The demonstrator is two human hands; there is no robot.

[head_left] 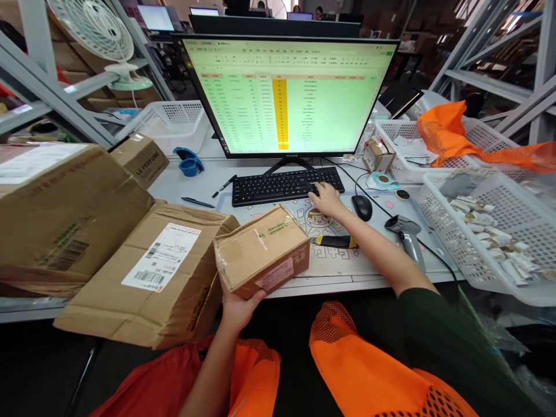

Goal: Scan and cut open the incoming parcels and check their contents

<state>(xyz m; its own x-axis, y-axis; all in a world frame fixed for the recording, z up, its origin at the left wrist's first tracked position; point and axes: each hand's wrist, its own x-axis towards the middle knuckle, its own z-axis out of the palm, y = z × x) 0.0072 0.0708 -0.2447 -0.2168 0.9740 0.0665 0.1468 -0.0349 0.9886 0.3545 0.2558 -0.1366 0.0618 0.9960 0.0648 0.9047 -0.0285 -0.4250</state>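
My left hand [238, 310] grips a small brown cardboard box [260, 246] from below and tilts it at the desk's front edge. The thumb presses against the box's near side, and the other fingers are mostly hidden under it. My right hand [326, 198] rests with its fingers spread on the right part of the black keyboard [273, 186]. Behind the keyboard, a monitor [243, 104] displays a spreadsheet with one yellow column. A yellow and black utility knife [334, 241] lies below my right forearm, and a black mouse [362, 207] sits to the right.
Larger cartons, one with a white label [161, 256], crowd the left side. A barcode scanner [407, 236] lies on the right, beside white plastic baskets [521, 214]. A pen [197, 202], a blue container [190, 163] and a fan [98, 29] are at the left.
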